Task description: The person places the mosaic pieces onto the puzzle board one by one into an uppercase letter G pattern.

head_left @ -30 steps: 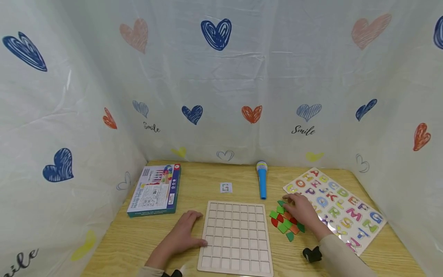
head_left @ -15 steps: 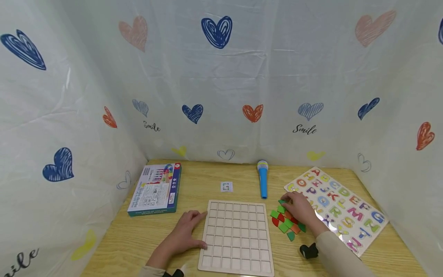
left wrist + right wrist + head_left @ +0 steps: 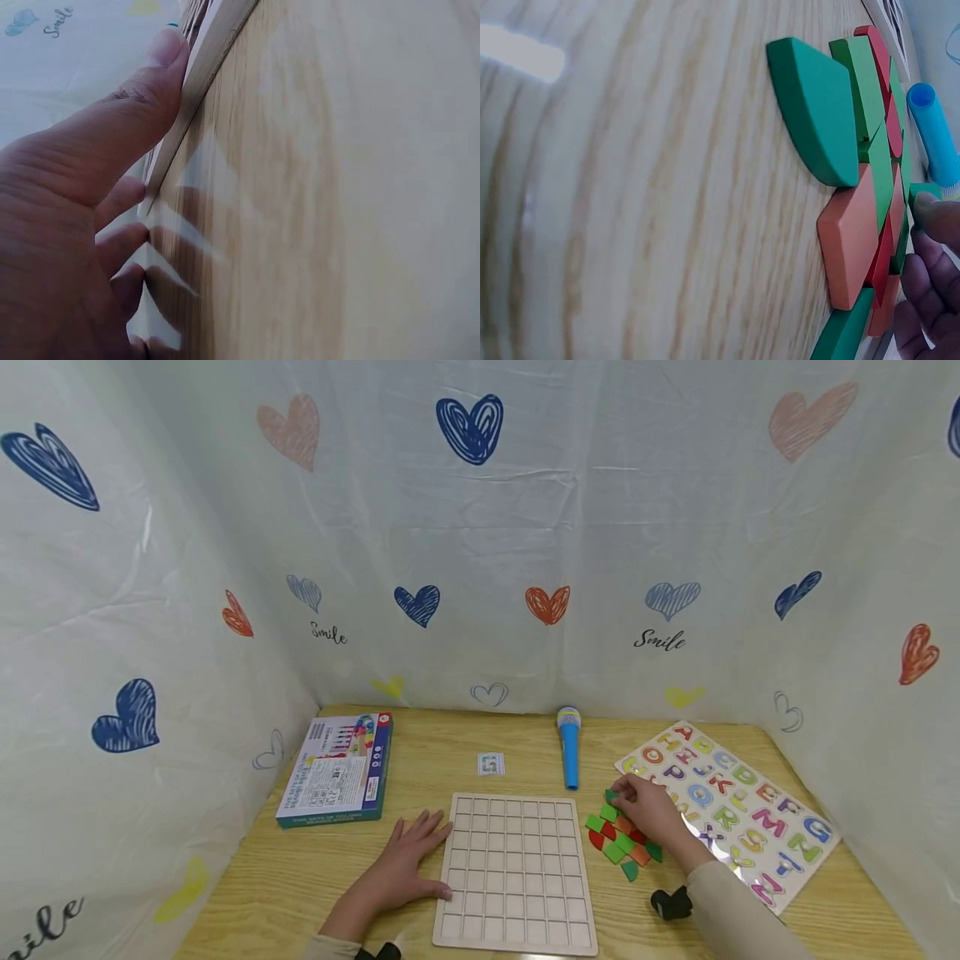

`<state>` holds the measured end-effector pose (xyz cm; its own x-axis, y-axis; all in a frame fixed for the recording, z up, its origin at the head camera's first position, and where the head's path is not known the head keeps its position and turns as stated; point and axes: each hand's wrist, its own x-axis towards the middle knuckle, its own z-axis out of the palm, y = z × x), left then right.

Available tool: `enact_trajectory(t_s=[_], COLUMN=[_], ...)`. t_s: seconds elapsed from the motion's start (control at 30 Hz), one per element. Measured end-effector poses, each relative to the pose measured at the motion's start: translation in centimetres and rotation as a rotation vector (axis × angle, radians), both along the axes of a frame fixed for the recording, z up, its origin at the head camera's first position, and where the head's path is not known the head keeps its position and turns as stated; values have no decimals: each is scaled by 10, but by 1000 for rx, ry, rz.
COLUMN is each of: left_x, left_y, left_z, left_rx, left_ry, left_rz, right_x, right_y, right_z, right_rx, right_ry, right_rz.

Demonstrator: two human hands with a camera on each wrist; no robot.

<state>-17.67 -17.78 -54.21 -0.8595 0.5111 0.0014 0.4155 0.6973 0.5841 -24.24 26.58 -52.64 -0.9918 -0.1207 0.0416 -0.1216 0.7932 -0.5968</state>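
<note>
1. Centrally, a pale wooden grid board [image 3: 515, 872] lies flat on the wood-grain table [image 3: 277, 885], its face divided into rows of square cells.
2. Along the grid board's left edge is the left hand [image 3: 401, 870], fingers spread apart, with the thumb touching the rim. Its other fingertips lie close to that same side (whether every one of them makes contact is hard to tell).
3. Off the grid board's far right corner, the right hand [image 3: 651, 812] pinches a dark green piece [image 3: 611, 795], which sits at the far end of a cluster.
4. Just right of the grid board lies that cluster of coloured pieces [image 3: 624, 842] in light green, red, orange and dark green, many touching one another. Nearest the person is a curved green piece [image 3: 810, 112].
5. Farther right of the grid board, past the cluster, an alphabet board [image 3: 746, 818] with bright letters lies at a slant.
6. Beyond the grid board's far edge are a small printed card [image 3: 491, 764] and, to the right of that, a blue microphone [image 3: 570, 756], its head pointing away from the board.
7. Well left of the grid board rests a printed box [image 3: 333, 777].
8. Behind the grid board hangs a whitish curtain [image 3: 600, 527] with hearts and "Smile" on it.
</note>
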Motion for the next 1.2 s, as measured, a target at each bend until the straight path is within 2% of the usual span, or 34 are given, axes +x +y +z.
enact_trajectory(t_s=[0.17, 0.33, 0.63, 1.0, 1.2], left_x=[1, 0, -3, -3, -2], left_y=[1, 1, 3, 2, 3], left_z=[2, 2, 0, -2, -2], left_rx=[-2, -9, 8, 10, -3], left_ry=[-21, -17, -48, -59, -60], left_rz=[0, -7, -19, -19, -11], right_x=[2, 2, 3, 2, 0], right_y=[-1, -2, -17, -58, -84], right_z=[1, 1, 4, 8, 7], right_rx=[-20, -16, -67, -159, -161], right_ry=[-16, 12, 71, 40, 31], right_rz=[-28, -11, 99, 243, 325])
